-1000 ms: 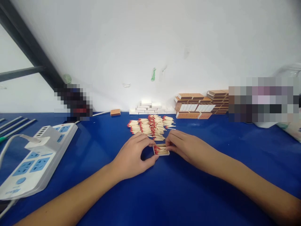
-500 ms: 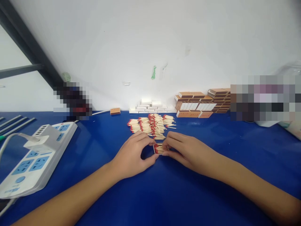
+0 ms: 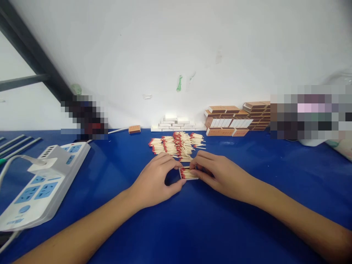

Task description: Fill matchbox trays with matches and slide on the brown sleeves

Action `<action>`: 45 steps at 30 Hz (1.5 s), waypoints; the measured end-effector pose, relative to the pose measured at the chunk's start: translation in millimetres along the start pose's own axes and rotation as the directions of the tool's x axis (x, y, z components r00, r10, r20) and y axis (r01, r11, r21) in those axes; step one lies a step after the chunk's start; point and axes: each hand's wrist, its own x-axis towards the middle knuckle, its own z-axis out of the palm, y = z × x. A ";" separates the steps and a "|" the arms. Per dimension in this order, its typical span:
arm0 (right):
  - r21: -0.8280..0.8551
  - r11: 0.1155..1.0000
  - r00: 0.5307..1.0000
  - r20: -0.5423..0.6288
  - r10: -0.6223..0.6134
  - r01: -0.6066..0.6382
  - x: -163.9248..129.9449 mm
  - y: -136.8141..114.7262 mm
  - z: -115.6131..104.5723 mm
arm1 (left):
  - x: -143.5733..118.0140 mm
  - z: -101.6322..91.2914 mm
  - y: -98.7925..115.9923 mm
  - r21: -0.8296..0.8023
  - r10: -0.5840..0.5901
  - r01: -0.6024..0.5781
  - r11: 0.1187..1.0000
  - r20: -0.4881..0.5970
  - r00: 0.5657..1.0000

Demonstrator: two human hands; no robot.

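Together both hands (image 3: 189, 174) hold the matchbox tray (image 3: 188, 173)

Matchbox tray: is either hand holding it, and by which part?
Both. The left hand pinches the tray at its left end; the right hand presses fingertips on its right end and the matches inside.

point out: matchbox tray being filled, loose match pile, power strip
matchbox tray (image 3: 188, 173), head view, on the matches lying in it.
loose match pile (image 3: 177, 145), head view, middle of the heap.
power strip (image 3: 41, 187), head view, its white top face.
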 end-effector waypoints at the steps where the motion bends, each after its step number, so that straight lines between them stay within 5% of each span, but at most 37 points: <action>1: -0.002 1.000 1.000 -0.004 0.008 -0.008 0.0 0.5 0.1 | -0.2 -0.1 0.1 0.002 0.002 -0.002 1.000 -0.001 1.000; 33: 0.010 0.998 0.997 -0.025 0.067 -0.067 -0.2 1.7 4.6 | -2.0 -0.6 -0.8 -0.008 0.001 -0.001 1.000 0.003 1.000; 45: 0.061 0.996 0.998 -0.004 -0.058 0.058 0.1 5.3 3.0 | -0.7 -0.7 -0.2 0.005 0.000 0.000 1.000 0.011 1.000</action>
